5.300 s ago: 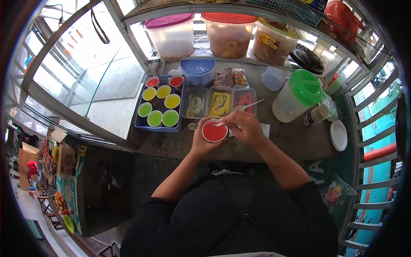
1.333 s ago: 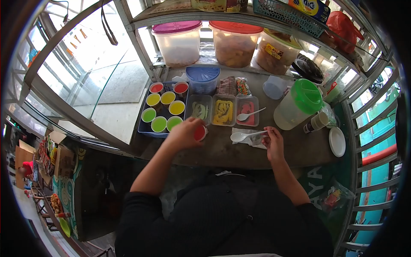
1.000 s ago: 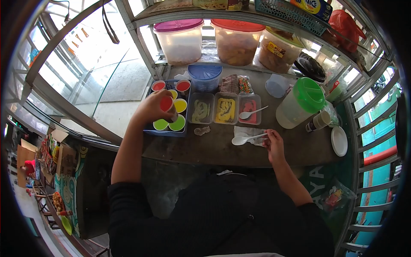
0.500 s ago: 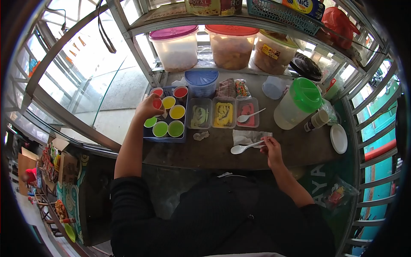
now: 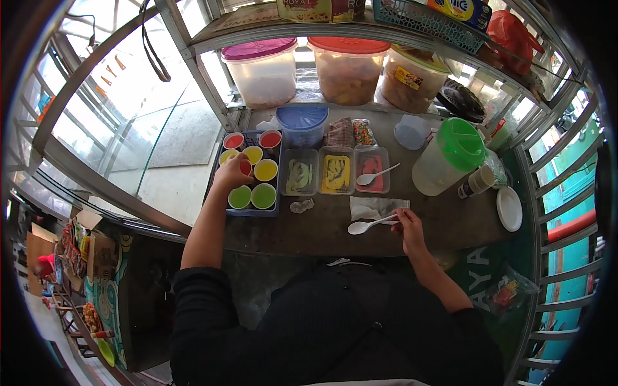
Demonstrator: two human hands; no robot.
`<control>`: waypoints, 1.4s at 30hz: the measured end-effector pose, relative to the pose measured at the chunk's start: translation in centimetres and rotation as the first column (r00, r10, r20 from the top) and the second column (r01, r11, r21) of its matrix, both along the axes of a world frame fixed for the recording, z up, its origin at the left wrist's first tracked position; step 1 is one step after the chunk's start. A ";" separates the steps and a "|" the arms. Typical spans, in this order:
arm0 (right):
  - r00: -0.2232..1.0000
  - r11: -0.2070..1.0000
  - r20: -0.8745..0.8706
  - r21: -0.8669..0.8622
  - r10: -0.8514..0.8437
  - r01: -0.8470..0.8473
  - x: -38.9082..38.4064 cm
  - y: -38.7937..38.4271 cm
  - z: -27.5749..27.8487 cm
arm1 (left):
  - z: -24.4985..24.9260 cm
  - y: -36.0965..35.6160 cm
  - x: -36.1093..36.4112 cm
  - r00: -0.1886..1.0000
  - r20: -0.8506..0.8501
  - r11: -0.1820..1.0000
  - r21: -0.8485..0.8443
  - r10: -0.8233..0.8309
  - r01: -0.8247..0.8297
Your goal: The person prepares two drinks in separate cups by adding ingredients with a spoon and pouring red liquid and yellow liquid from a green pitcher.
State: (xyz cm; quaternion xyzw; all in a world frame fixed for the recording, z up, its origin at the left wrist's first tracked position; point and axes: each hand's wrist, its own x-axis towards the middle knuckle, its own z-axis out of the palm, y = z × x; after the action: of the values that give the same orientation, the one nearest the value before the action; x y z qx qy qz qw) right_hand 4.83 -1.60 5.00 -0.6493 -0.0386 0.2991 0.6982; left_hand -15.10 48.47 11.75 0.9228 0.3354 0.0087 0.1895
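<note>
My left hand (image 5: pixel 232 172) grips a cup of red filling (image 5: pixel 245 167) over the blue tray (image 5: pixel 274 211) at the left. Around it in the tray stand other cups, some red, some yellow (image 5: pixel 265 170), some green (image 5: pixel 262 196). Between the fingers of my right hand (image 5: pixel 407 226) is the handle of a white spoon (image 5: pixel 359 228), its bowl pointing left near the table's front edge. Three clear containers stand side by side: one with green (image 5: pixel 300 175), one with yellow (image 5: pixel 336 174) and one with pink contents (image 5: pixel 369 159), a second white spoon (image 5: pixel 365 179) resting in the last.
A blue-lidded tub (image 5: pixel 302 128) and bags of toppings (image 5: pixel 364 132) stand behind the containers. To the right are a green-lidded pitcher (image 5: pixel 440 164), stacked cups (image 5: pixel 477 181) and a white plate (image 5: pixel 509 208). Large lidded tubs (image 5: pixel 349 74) line the back beneath a shelf (image 5: pixel 257 24).
My left hand has moved slightly right over the tray with the red cup, and a yellow cup at the tray's left now shows. My right hand and its spoon have barely moved.
</note>
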 end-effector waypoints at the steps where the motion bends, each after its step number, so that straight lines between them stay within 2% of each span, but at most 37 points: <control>1: 1.000 1.000 -0.002 -0.003 0.002 -0.002 0.1 0.1 0.0 | -0.2 0.0 -0.1 1.000 0.003 1.000 -0.006 0.006 -0.006; 13: 1.000 1.000 -0.008 0.006 0.003 -0.003 0.4 0.7 0.3 | -0.3 -1.1 -0.1 1.000 -0.025 0.998 0.069 0.016 -0.015; 16: 1.000 1.000 -0.013 -0.017 -0.008 0.008 0.3 0.9 0.8 | 0.4 -1.8 -0.2 0.996 -0.074 0.994 0.098 0.053 -0.046; 25: 1.000 1.000 -0.002 -0.009 0.000 0.000 0.4 0.5 0.5 | -0.4 -2.3 -0.1 0.993 -0.063 0.987 0.137 0.097 -0.087; 31: 1.000 1.000 -0.008 0.002 -0.003 0.003 0.5 0.5 0.0 | -1.7 -2.1 -0.1 0.997 0.001 0.981 0.178 0.082 -0.081; 37: 1.000 1.000 -0.010 0.013 0.008 -0.008 0.6 0.8 0.0 | -1.3 -1.9 -0.2 0.995 -0.083 0.982 0.188 0.051 -0.034; 42: 1.000 1.000 -0.014 0.004 0.001 -0.001 0.3 0.7 0.4 | -0.7 -1.9 -0.3 0.995 -0.086 0.984 0.175 0.051 -0.035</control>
State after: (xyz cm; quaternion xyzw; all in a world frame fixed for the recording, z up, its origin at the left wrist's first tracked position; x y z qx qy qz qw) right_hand 5.09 -0.92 5.44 -0.6457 -0.0346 0.3040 0.6996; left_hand -15.41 46.59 11.09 0.9278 0.3613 0.0003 0.0928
